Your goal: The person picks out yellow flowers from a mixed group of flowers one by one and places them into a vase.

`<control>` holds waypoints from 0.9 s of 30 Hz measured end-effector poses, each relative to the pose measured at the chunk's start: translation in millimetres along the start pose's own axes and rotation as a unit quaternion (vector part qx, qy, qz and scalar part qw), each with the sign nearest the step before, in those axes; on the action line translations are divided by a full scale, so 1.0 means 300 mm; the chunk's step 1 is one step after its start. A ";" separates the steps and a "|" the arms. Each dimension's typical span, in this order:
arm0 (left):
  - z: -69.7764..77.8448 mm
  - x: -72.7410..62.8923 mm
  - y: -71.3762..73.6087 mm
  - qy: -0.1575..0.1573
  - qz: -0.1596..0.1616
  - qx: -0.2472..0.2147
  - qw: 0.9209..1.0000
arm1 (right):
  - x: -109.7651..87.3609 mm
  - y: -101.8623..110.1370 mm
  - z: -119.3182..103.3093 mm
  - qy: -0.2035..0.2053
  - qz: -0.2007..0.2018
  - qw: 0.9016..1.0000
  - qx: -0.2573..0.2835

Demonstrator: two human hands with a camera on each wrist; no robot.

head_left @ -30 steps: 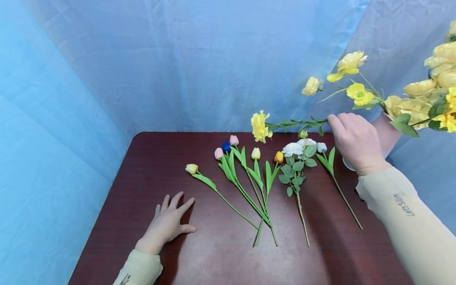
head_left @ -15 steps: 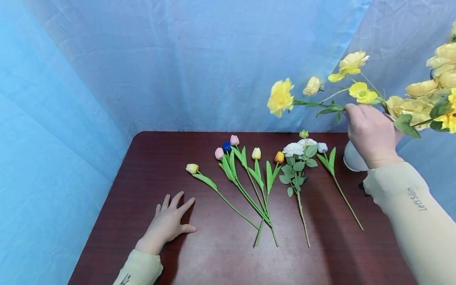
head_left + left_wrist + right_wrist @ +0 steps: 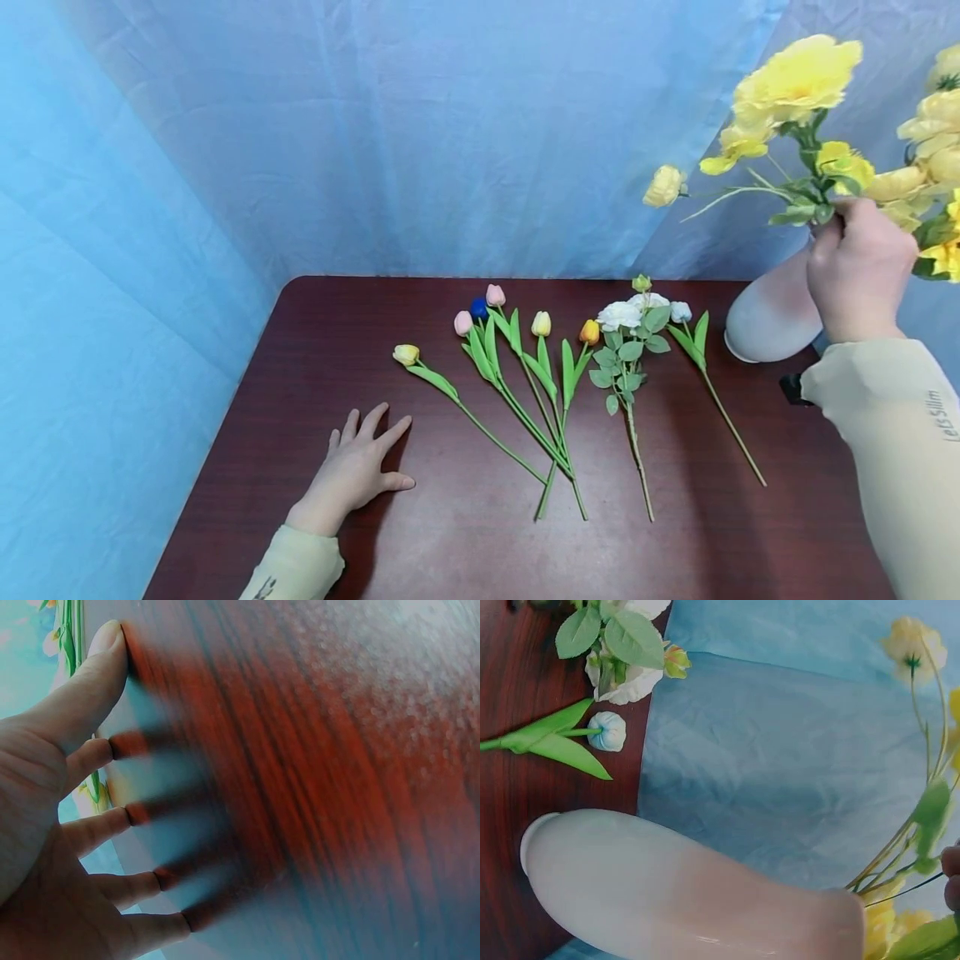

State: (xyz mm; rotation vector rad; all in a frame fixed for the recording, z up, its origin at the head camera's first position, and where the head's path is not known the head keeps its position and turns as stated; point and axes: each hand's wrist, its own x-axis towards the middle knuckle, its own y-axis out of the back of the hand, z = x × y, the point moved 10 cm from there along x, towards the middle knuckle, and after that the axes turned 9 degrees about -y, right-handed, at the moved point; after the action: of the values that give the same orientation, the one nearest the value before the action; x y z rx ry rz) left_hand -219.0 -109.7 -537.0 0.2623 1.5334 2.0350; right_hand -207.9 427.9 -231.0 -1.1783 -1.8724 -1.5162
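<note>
In the head view my right hand (image 3: 862, 262) grips the stem of a ruffled yellow artificial flower (image 3: 798, 79), bloom up, above a white-and-pink vase (image 3: 772, 312). The right wrist view shows the vase (image 3: 652, 877) lengthwise, with several stems rising from its mouth and my fingertips (image 3: 952, 877) at the right edge. The lower end of the held stem cannot be made out clearly. My left hand (image 3: 352, 467) rests on the table with fingers spread, holding nothing; its fingertips meet the tabletop in the left wrist view (image 3: 112, 637).
Several tulips (image 3: 562, 400) lie on the dark red table (image 3: 420, 550), some with stems crossing. A white rose stem (image 3: 630, 367) and a pale blue tulip (image 3: 705, 367) lie nearer the vase. Yellow blooms (image 3: 933, 117) spread above it. Blue curtains (image 3: 450, 150) hang behind.
My right hand has moved right to above the vase, and the yellow flower has swung from lying sideways to bloom up. More of the vase shows. My left hand stays still.
</note>
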 end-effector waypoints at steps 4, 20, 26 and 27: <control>0.007 -0.002 0.007 -0.002 -0.002 -0.002 1.000 | 0.006 0.007 0.045 -0.029 0.000 0.999 -0.025; 0.006 -0.006 0.016 -0.001 -0.002 -0.005 1.000 | 0.021 -0.050 0.187 -0.115 -0.085 0.983 -0.115; 0.005 -0.010 0.014 -0.003 0.000 -0.005 1.000 | -0.002 -0.080 0.229 -0.126 -0.109 0.975 -0.145; 0.006 -0.010 0.015 -0.003 0.001 -0.004 1.000 | -0.005 -0.085 0.238 -0.132 -0.115 0.973 -0.149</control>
State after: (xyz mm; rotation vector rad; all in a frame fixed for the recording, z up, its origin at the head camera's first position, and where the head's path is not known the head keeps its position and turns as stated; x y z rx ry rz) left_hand -217.1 -110.7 -531.8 0.2681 1.5211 2.0404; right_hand -216.8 494.0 -267.0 -1.3932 -2.0639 -1.9005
